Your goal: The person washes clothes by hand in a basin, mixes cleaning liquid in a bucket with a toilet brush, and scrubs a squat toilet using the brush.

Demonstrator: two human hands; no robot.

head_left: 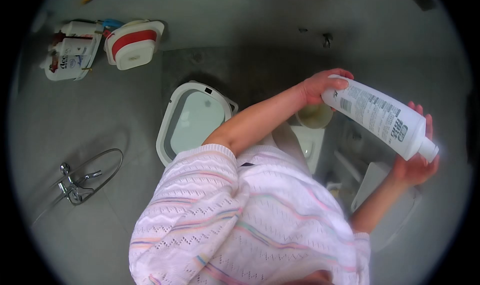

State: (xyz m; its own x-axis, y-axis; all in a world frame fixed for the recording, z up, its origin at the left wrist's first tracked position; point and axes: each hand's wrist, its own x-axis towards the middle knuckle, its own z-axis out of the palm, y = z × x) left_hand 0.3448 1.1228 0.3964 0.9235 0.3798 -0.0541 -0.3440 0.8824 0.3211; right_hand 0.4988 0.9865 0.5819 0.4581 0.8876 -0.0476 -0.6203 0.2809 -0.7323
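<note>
A large white bottle (375,112) with dark printed text lies tilted between my two hands, its white cap (428,149) pointing down to the right. My left hand (324,89) is closed around the bottle's base end, thumb on top. Under and behind the capped end is my right hand (416,169), its fingertips showing past the bottle's far side; the palm is close to the cap. Whether the cap is loose cannot be made out. Left of my left forearm, a white-rimmed basin (197,116) on the floor seems to hold clear liquid.
Bottles stand in a wall rack (80,50) beside a hanging red-and-white folding basin (134,46). A shower mixer (75,185) with a hose is at the left. Below my hands are a round container (314,116) and a white fixture (372,185). A small tap (327,40) sits at the top.
</note>
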